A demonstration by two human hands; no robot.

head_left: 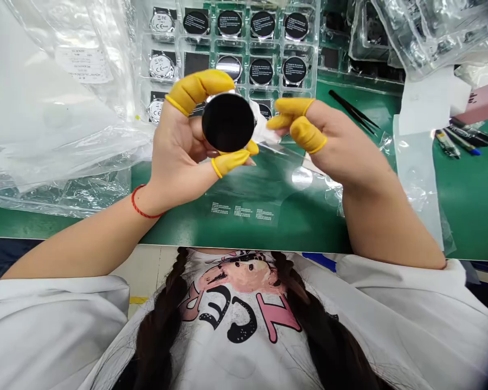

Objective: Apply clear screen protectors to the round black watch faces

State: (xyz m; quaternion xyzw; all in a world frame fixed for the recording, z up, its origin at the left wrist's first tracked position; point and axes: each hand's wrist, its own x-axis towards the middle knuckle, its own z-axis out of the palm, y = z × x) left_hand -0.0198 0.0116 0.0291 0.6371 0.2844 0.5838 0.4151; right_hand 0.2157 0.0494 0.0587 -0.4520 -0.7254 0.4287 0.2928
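Note:
My left hand [187,135], with yellow finger cots on its fingertips, grips a round smartwatch body [228,123] by its edge. The glossy black face of the watch is turned up towards me. Just to its right is my right hand [305,124], also in yellow finger cots, with its fingers drawn together at a crumpled white wipe [264,129]. The wipe lies close to the watch's right edge. Behind the hands, a clear plastic tray [317,54] holds several round watch bodies, some with printed black film and some showing CE marks.
Clear plastic bags [85,124] cover the left side of the green mat [472,216]. Black tweezers [353,112] lie right of the tray. Several pens [463,138], a pink box [483,103] and stacked clear trays [443,32] are at right. A clear label sheet [242,212] lies in front.

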